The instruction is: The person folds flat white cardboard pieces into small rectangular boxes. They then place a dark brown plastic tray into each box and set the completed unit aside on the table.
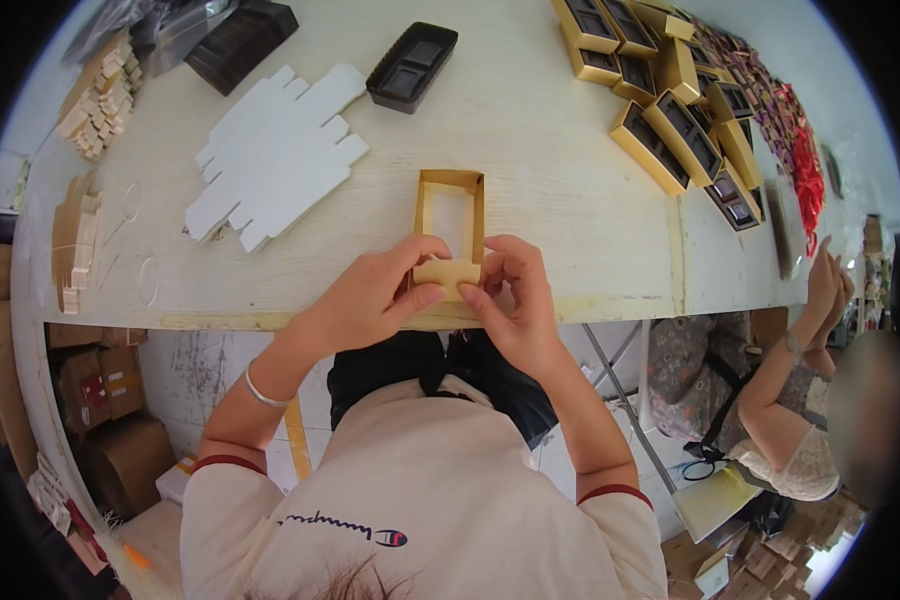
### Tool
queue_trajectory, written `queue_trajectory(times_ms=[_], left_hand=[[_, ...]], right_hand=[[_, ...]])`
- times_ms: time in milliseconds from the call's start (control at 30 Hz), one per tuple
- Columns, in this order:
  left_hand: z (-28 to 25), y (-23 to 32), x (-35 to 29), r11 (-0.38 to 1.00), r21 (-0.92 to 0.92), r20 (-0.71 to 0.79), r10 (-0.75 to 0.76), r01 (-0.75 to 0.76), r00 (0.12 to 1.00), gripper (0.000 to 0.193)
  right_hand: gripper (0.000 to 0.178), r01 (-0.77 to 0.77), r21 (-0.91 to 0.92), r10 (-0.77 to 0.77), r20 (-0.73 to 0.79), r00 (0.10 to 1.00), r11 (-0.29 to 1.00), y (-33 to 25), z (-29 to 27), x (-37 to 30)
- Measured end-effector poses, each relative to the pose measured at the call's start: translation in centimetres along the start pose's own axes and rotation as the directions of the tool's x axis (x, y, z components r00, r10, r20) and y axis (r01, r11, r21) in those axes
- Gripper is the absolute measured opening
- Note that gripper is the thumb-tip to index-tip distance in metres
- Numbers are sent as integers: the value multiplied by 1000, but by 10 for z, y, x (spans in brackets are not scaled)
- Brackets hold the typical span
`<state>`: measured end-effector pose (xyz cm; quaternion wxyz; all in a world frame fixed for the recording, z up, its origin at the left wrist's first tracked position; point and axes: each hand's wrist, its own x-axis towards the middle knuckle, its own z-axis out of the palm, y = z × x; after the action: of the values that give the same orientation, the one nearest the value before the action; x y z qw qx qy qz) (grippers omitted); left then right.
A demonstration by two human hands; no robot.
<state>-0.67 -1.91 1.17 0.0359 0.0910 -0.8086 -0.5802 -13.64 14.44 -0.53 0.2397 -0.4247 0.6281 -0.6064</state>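
A small gold cardboard box (452, 179) lies open side up near the table's front edge, its pale inside showing. My left hand (388, 285) grips the near left corner, with the thumb against the raised end flap (447, 271). Opposite it, my right hand (515, 292) is closed on the near right corner, thumb on the same flap and fingers curled along the side wall. The far end of the box is untouched. Part of the near corners is hidden under my fingers.
White flat box blanks (280, 150) are stacked left of centre. A dark plastic tray (412, 68) lies beyond the box, with stacked dark trays (240, 45) farther left. Gold boxes with dark inserts (685, 135) crowd the far right. Another person's hands (825, 282) are at the right.
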Motion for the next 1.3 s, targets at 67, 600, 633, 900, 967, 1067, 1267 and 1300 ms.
queue_trajectory(times_ms=[67, 600, 633, 900, 967, 1067, 1267, 1300], left_hand=[[9, -2, 0, 996, 53, -120, 84, -78, 989, 24], [22, -2, -8, 845, 487, -157, 332, -220, 930, 7], [20, 0, -7, 846, 492, -125, 301, -205, 945, 7], [10, 16, -3, 869, 471, -38, 191, -151, 981, 6], [13, 17, 0, 814, 543, -10, 252, -207, 968, 10], [22, 11, 9, 733, 626, -5, 345, -266, 939, 19], [12, 12, 7, 661, 723, 0, 294, -203, 956, 35], [12, 11, 6, 628, 746, 19, 310, -220, 951, 37]], right_hand=[[26, 67, -130, -69, -9, 998, 989, -1, 4, -1], [23, 419, -613, -167, 425, 890, 670, -10, 0, 12], [22, 397, -622, -122, 437, 891, 675, -12, -1, 13], [32, 81, -355, -20, 173, 985, 931, -23, -20, 3], [41, 116, -335, -28, 255, 967, 935, -14, -14, 0], [59, 95, -303, 2, 303, 953, 948, -15, -10, 2], [61, -7, -192, 71, 328, 942, 981, -32, -27, 5], [59, 26, -322, 41, 200, 979, 947, -32, -37, 14]])
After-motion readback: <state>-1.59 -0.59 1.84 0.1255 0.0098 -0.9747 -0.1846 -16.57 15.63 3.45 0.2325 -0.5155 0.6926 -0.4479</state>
